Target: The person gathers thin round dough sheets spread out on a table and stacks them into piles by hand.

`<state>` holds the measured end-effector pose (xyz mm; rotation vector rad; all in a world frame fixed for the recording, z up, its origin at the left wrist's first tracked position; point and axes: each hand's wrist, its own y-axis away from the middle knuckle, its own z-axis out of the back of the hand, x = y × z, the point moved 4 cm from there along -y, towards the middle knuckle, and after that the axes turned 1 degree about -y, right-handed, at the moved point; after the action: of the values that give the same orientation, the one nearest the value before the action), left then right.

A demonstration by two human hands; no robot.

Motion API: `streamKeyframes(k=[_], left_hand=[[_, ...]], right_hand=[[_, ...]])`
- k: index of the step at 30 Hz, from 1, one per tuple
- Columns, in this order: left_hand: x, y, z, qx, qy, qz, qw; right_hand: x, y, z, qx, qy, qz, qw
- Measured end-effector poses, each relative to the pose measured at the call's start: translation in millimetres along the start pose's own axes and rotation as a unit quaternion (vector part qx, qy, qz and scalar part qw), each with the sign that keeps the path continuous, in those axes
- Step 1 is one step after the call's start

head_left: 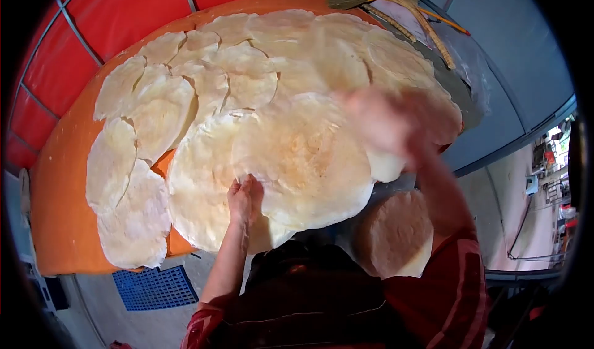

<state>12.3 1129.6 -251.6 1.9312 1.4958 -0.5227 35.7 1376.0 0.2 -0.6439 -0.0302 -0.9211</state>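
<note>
Many thin, pale round sheets (158, 111) overlap across an orange surface (62, 206). My left hand (242, 194) is closed, its fingers pinched on the left edge of a large sheet (309, 157) near the front. That sheet lies partly over another pale sheet (201, 176). My right hand (383, 120) is smeared by motion over the right side of the large sheet; its fingers and anything in them cannot be made out.
A brownish round stack (399, 231) stands below the surface's edge, beside my right arm. Straw-like sticks (433, 36) and clear plastic (470, 70) lie at the back right. A blue grid mat (154, 288) is on the floor at front left. Red panels (130, 15) stand behind.
</note>
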Motion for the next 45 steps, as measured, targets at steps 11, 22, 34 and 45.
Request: streamKeyframes(k=[11,22,34,45], left_hand=[[-6.2,5.8,3.5,-0.070,-0.125,0.037,0.989],[1.8,3.3,8.0,-0.061,-0.037,0.038,0.997],[-16.0,9.8,-19.0,-0.100,-0.263,0.016,0.960],[-130.6,45.1,-66.6,-0.012,-0.222,-0.155,0.962]], right_hand=[[-13.0,-13.9,-39.5,0.190,0.038,-0.216,0.957],[25.0,-24.0,-13.5,0.245,0.335,-0.185,0.891],[85.6,106.8,-197.9,0.048,0.163,-0.125,0.978],[102.0,96.5,-140.4,-0.133,0.169,-0.077,0.973]])
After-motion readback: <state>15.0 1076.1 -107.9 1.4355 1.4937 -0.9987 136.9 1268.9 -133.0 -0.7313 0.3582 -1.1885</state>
